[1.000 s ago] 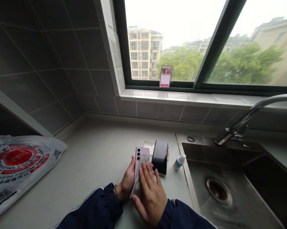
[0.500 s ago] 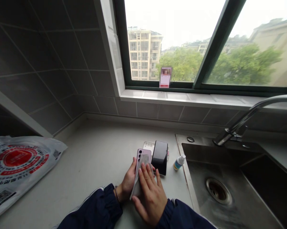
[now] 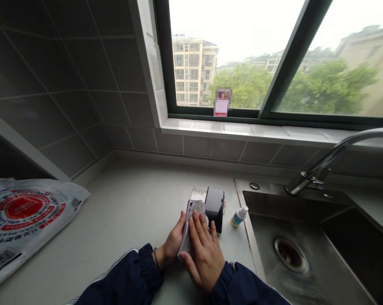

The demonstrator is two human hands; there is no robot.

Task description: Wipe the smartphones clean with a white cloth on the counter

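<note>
My left hand (image 3: 172, 242) grips a pink-purple phone (image 3: 189, 207) by its left side, its back facing up and tilted. A grey cloth (image 3: 187, 239) covers most of that back. My right hand (image 3: 204, 250) lies on the cloth, fingers stretched and pressing it against the phone. Just behind and to the right rests a black-screened phone (image 3: 215, 209), on top of a clear case (image 3: 198, 194). A small white spray bottle (image 3: 239, 216) with a coloured label stands right of the black phone, by the sink's edge.
At the right is a steel sink (image 3: 261, 241) with a chrome faucet (image 3: 334, 154) behind it. A printed plastic bag (image 3: 29, 216) lies on the white counter (image 3: 121, 203) at the left. Beyond the counter are a tiled wall and a window.
My right hand and the cloth have slid slightly forward and right over the phone, now covering its camera lenses more. The held phone has shifted and tilted a little.
</note>
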